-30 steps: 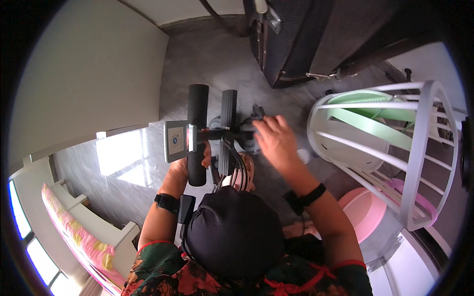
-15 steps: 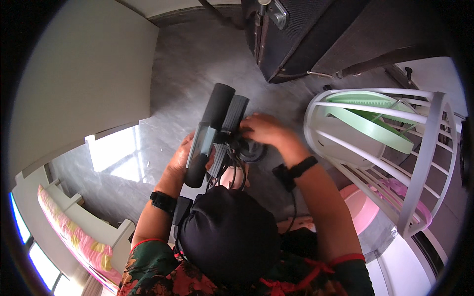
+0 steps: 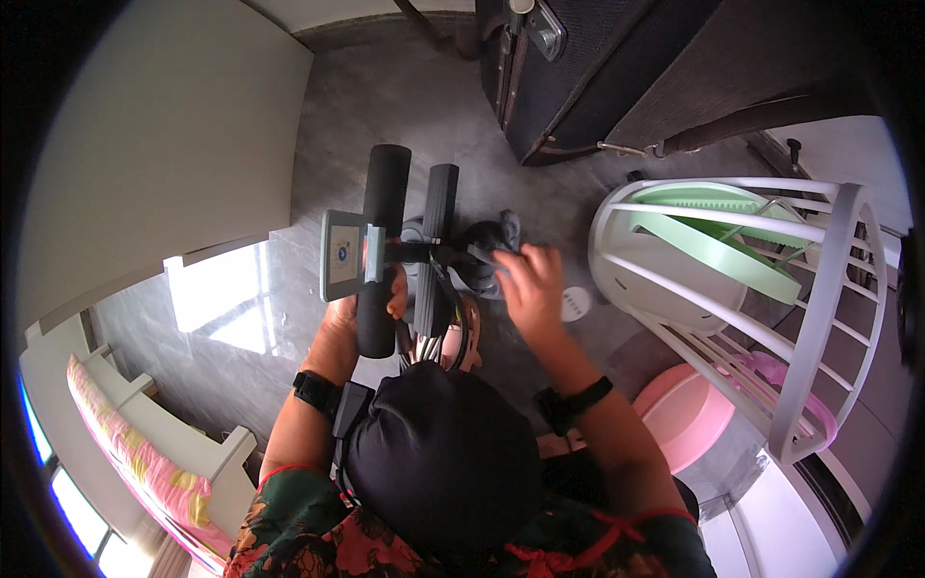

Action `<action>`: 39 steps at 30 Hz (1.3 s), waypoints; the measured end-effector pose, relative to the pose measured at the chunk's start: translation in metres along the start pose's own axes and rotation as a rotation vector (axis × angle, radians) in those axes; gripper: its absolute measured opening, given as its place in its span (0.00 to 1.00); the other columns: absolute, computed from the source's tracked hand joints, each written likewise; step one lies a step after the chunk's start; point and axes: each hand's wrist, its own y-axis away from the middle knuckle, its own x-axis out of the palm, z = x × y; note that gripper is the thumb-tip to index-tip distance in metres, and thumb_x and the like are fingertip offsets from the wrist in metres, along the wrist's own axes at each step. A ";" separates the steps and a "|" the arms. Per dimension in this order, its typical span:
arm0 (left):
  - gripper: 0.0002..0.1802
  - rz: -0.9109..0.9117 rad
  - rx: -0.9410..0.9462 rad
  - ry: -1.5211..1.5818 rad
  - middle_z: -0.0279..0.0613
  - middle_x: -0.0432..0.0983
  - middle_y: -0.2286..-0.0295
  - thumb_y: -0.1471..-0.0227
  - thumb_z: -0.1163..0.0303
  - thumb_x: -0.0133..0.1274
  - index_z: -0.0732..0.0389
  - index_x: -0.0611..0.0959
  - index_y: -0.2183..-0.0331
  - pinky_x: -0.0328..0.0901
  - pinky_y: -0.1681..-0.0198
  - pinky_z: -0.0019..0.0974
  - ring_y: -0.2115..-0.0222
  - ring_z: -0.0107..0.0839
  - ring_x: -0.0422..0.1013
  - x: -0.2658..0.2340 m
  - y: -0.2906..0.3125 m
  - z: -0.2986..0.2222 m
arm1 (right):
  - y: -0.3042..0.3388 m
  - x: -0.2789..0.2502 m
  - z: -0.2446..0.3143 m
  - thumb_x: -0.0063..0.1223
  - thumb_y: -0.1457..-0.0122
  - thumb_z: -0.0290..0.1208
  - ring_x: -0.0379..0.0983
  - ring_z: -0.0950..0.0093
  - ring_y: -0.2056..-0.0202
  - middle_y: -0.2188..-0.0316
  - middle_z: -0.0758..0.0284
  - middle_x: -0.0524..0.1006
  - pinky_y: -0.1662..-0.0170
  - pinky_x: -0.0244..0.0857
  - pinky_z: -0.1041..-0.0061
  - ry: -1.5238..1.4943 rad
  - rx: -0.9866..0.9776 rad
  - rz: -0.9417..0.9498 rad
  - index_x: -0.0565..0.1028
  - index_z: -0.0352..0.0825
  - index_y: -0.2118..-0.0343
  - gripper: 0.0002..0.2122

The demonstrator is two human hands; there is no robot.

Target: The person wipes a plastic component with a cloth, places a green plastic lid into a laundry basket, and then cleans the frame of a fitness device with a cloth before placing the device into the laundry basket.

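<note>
A dark grey cloth-like bundle [image 3: 489, 252], its kind unclear, lies low in front of me, partly covered by black bars and cables. Beside its right edge is my right hand [image 3: 535, 289], fingers apart and pointing toward it; I see nothing held. Whether a fingertip touches the bundle is unclear. My left hand [image 3: 397, 294] is mostly hidden behind a thick black padded bar [image 3: 383, 193], with only some fingers showing, so its grip cannot be made out. Next to that bar are a small grey-framed screen [image 3: 342, 255] and a ribbed black bar [image 3: 440, 207].
A white slatted rack [image 3: 771, 217] holding light green plastic pieces [image 3: 718, 255] stands at the right, with a pink basin [image 3: 679, 414] nearer me. A white round cover [image 3: 575, 303] lies on the grey floor [image 3: 356, 116]. Far off is a black case [image 3: 578, 87]; a pale cabinet [image 3: 183, 125] stands left.
My right hand has drawn a little right and nearer me, its fingers more spread. More of the dark bundle and the white round cover show. The bars and screen have swung leftward and turned.
</note>
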 end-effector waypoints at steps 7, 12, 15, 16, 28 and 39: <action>0.27 0.064 0.023 0.069 0.45 0.66 0.79 0.43 0.46 0.47 0.57 0.71 0.52 0.61 0.84 0.36 0.86 0.35 0.64 -0.015 0.002 -0.002 | 0.001 -0.006 0.012 0.59 0.52 0.22 0.65 0.58 0.63 0.64 0.61 0.69 0.60 0.62 0.62 0.008 0.037 -0.001 0.74 0.35 0.58 0.16; 0.28 0.136 0.045 -0.049 0.46 0.66 0.80 0.44 0.47 0.49 0.57 0.71 0.51 0.61 0.84 0.35 0.87 0.35 0.65 -0.026 0.008 0.001 | -0.042 -0.005 0.003 0.57 0.50 0.26 0.68 0.60 0.62 0.66 0.60 0.74 0.59 0.64 0.63 0.018 0.008 0.082 0.72 0.36 0.53 0.18; 0.27 0.097 0.018 -0.062 0.46 0.66 0.80 0.44 0.47 0.48 0.57 0.71 0.51 0.61 0.84 0.35 0.87 0.35 0.65 -0.023 0.010 -0.002 | -0.079 0.005 -0.006 0.58 0.50 0.32 0.72 0.60 0.60 0.65 0.57 0.78 0.56 0.66 0.65 -0.024 0.047 0.469 0.71 0.38 0.51 0.21; 0.27 0.058 0.001 -0.059 0.47 0.66 0.81 0.44 0.47 0.47 0.57 0.71 0.51 0.61 0.84 0.35 0.87 0.35 0.64 -0.019 0.008 -0.003 | -0.090 0.012 -0.014 0.58 0.50 0.32 0.72 0.60 0.60 0.65 0.57 0.78 0.56 0.66 0.65 -0.021 0.050 0.467 0.71 0.38 0.51 0.21; 0.32 -0.054 0.046 -0.098 0.42 0.66 0.80 0.44 0.41 0.42 0.58 0.69 0.52 0.62 0.85 0.33 0.88 0.33 0.63 -0.017 0.012 -0.017 | -0.121 0.019 0.004 0.57 0.49 0.35 0.73 0.56 0.56 0.60 0.53 0.76 0.54 0.65 0.63 0.029 0.325 0.782 0.71 0.32 0.57 0.18; 0.32 -0.085 0.135 -0.047 0.42 0.69 0.79 0.47 0.40 0.47 0.59 0.72 0.55 0.63 0.83 0.31 0.85 0.32 0.66 -0.021 -0.005 -0.019 | -0.070 -0.002 0.033 0.62 0.55 0.26 0.68 0.59 0.62 0.67 0.60 0.73 0.60 0.65 0.62 0.186 0.102 0.067 0.71 0.35 0.61 0.17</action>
